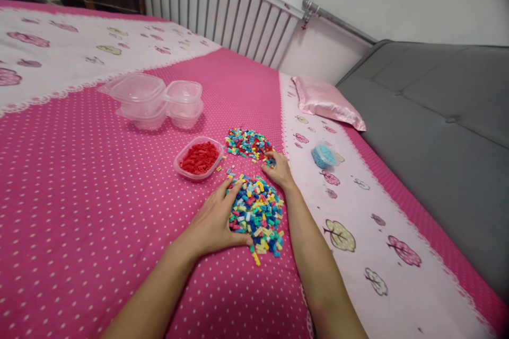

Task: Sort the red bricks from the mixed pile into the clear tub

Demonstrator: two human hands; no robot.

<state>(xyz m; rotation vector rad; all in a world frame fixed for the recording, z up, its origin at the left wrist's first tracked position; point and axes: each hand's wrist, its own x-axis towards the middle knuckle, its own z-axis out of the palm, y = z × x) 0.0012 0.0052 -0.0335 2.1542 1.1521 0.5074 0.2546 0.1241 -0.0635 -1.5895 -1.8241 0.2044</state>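
My left hand (218,217) rests against the left side of a large pile of mixed small building bricks (258,212), its fingers and thumb spread along the edge. At the right end of a second, smaller brick pile (247,143) with many red pieces is my right hand (278,169). Its fingers are bent at that pile's edge; whether a brick is between them I cannot make out. Left of both piles stands a clear plastic container (177,167) filled with red bricks (200,158).
Clear lidded containers (139,90) stand stacked at the back left. To the right, a small tub of light-blue pieces (325,155) sits on the patterned bedspread. A pink pillow (326,103) lies against the grey headboard (437,116); a white radiator (226,5) is behind.
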